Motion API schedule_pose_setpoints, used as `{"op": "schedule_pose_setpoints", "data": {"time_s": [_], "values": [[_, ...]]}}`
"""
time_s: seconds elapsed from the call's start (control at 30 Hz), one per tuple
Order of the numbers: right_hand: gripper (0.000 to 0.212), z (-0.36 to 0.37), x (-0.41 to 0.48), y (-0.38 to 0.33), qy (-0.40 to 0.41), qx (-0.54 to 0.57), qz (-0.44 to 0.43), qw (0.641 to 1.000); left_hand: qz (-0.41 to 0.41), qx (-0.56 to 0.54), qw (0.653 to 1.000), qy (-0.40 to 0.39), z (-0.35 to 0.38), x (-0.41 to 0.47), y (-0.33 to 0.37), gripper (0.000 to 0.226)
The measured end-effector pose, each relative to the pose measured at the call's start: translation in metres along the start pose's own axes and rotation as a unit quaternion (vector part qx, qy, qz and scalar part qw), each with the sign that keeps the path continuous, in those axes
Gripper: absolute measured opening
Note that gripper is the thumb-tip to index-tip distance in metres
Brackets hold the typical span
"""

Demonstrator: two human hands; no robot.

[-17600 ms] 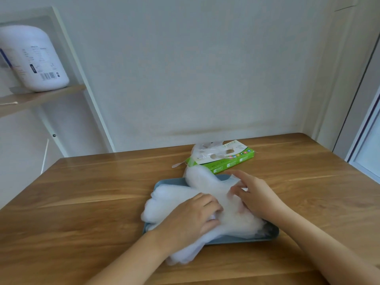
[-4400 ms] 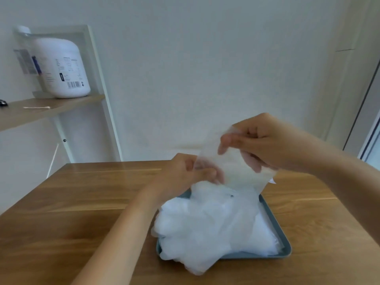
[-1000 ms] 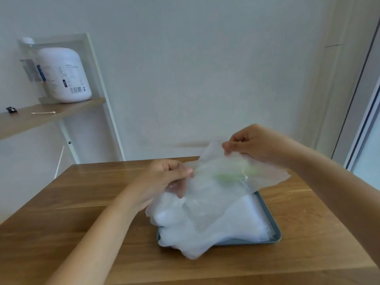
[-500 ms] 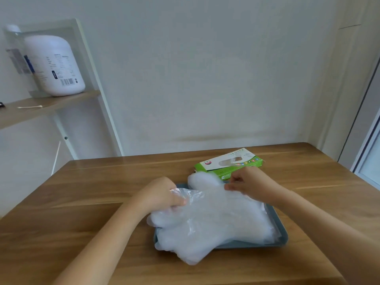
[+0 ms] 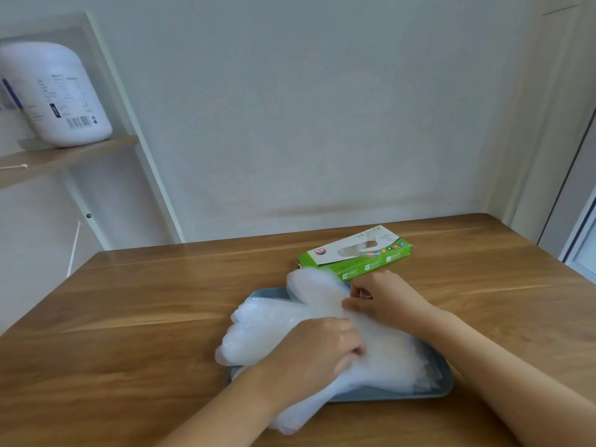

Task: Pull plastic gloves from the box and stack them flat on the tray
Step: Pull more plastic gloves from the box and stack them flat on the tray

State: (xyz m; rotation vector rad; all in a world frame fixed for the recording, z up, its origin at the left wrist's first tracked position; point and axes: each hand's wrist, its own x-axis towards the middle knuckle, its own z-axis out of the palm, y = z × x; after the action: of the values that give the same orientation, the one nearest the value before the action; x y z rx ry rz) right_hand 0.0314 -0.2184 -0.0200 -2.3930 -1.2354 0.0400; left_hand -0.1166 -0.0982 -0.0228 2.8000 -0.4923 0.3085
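Observation:
A thick stack of clear plastic gloves [image 5: 267,327] lies on the blue-grey tray [image 5: 393,397], and its finger ends spill over the tray's left and front rims. My left hand [image 5: 317,354] presses down on the middle of the stack with bent fingers. At the stack's far side my right hand [image 5: 382,300] pinches the edge of the top glove between thumb and forefinger. The green and white glove box [image 5: 356,257] lies flat just behind the tray, with clear plastic showing in its top opening.
The wooden table [image 5: 145,317] runs up to a white wall. At the left, a wall shelf [image 5: 64,158] holds a large white bottle [image 5: 54,95] and a cotton swab. A door frame stands at the far right.
The top glove has come down from the air onto the stack. My left hand has let go of its edge and slid to the middle of the pile. My right hand stays at the far edge.

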Motion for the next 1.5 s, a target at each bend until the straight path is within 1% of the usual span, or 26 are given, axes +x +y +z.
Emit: {"op": "schedule_pose_setpoints", "data": {"time_s": [0.1, 0.2, 0.27, 0.33, 0.4, 0.47, 0.5, 0.57, 0.6, 0.63, 0.67, 0.77, 0.8, 0.87, 0.97, 1.07, 1.1, 1.2, 1.23, 1.3, 1.37, 1.4, 1.43, 1.5], "values": [[0.022, 0.002, -0.002, 0.000, 0.009, -0.003, 0.002, 1.000, 0.022, 0.022, 0.999, -0.011, 0.004, -0.001, -0.006, 0.024], [0.022, 0.000, -0.003, -0.001, 0.015, -0.013, 0.006, 1.000, -0.006, 0.004, 0.999, -0.037, 0.001, 0.002, -0.008, 0.044], [0.022, -0.001, -0.002, 0.000, 0.012, -0.021, 0.008, 1.000, -0.033, 0.016, 0.997, -0.066, -0.003, 0.006, -0.008, 0.054], [0.023, -0.003, -0.003, 0.001, 0.017, -0.033, 0.003, 0.999, -0.072, 0.066, 0.989, -0.107, -0.005, 0.009, -0.009, 0.066], [0.026, -0.007, -0.004, 0.002, 0.038, -0.058, -0.019, 0.997, -0.097, 0.140, 0.976, -0.134, -0.006, 0.010, -0.012, 0.080], [0.029, -0.014, -0.007, 0.002, 0.056, -0.071, -0.050, 0.995, -0.124, 0.171, 0.966, -0.152, -0.006, 0.009, -0.013, 0.085], [0.027, -0.017, -0.009, 0.002, 0.054, -0.051, -0.068, 0.995, -0.138, 0.176, 0.962, -0.156, -0.006, 0.010, -0.014, 0.088], [0.020, -0.020, -0.014, -0.001, 0.008, 0.012, -0.108, 0.994, -0.161, 0.181, 0.957, -0.161, -0.006, 0.010, -0.015, 0.095], [0.020, -0.020, -0.017, -0.002, -0.027, 0.029, -0.117, 0.992, -0.172, 0.177, 0.956, -0.160, -0.006, 0.010, -0.017, 0.099], [0.025, -0.019, -0.020, -0.005, -0.065, 0.034, -0.114, 0.991, -0.183, 0.171, 0.954, -0.162, -0.005, 0.010, -0.019, 0.104], [0.036, -0.018, -0.023, -0.006, -0.105, 0.031, -0.102, 0.989, -0.192, 0.165, 0.953, -0.166, -0.003, 0.011, -0.022, 0.109], [0.077, -0.021, -0.029, -0.007, -0.233, -0.007, -0.055, 0.971, -0.216, 0.148, 0.945, -0.193, 0.000, 0.011, -0.030, 0.120], [0.086, -0.024, -0.030, -0.007, -0.267, -0.022, -0.045, 0.962, -0.225, 0.131, 0.944, -0.204, 0.000, 0.011, -0.032, 0.120], [0.096, -0.029, -0.031, -0.005, -0.306, -0.052, -0.041, 0.950, -0.239, 0.087, 0.942, -0.217, -0.003, 0.006, -0.036, 0.118], [0.107, -0.031, -0.031, 0.001, -0.324, -0.077, -0.037, 0.942, -0.251, 0.046, 0.938, -0.235, -0.012, -0.009, -0.043, 0.119], [0.115, -0.034, -0.032, 0.006, -0.339, -0.092, -0.022, 0.936, -0.270, 0.056, 0.919, -0.283, -0.024, -0.022, -0.046, 0.134], [0.116, -0.036, -0.032, 0.006, -0.344, -0.093, -0.017, 0.934, -0.279, 0.073, 0.909, -0.300, -0.027, -0.025, -0.046, 0.134], [0.119, -0.036, -0.031, 0.007, -0.349, -0.096, -0.017, 0.932, -0.302, 0.116, 0.884, -0.338, -0.041, -0.030, -0.042, 0.110], [0.120, -0.036, -0.030, 0.008, -0.347, -0.098, -0.017, 0.932, -0.308, 0.121, 0.876, -0.349, -0.047, -0.029, -0.041, 0.107], [0.121, -0.035, -0.029, 0.008, -0.349, -0.100, -0.017, 0.931, -0.317, 0.118, 0.866, -0.368, -0.057, -0.030, -0.043, 0.109], [0.120, -0.037, -0.028, 0.008, -0.356, -0.096, -0.011, 0.929, -0.315, 0.106, 0.862, -0.382, -0.067, -0.031, -0.046, 0.113], [0.115, -0.041, -0.027, 0.008, -0.351, -0.093, -0.008, 0.932, -0.315, 0.099, 0.862, -0.384, -0.072, -0.030, -0.047, 0.114], [0.107, -0.046, -0.025, 0.007, -0.336, -0.083, -0.004, 0.938, -0.318, 0.087, 0.865, -0.378, -0.078, -0.029, -0.047, 0.111], [0.079, -0.053, -0.017, 0.007, -0.261, -0.034, 0.007, 0.965, -0.317, 0.062, 0.887, -0.330, -0.090, -0.025, -0.048, 0.093]]}}
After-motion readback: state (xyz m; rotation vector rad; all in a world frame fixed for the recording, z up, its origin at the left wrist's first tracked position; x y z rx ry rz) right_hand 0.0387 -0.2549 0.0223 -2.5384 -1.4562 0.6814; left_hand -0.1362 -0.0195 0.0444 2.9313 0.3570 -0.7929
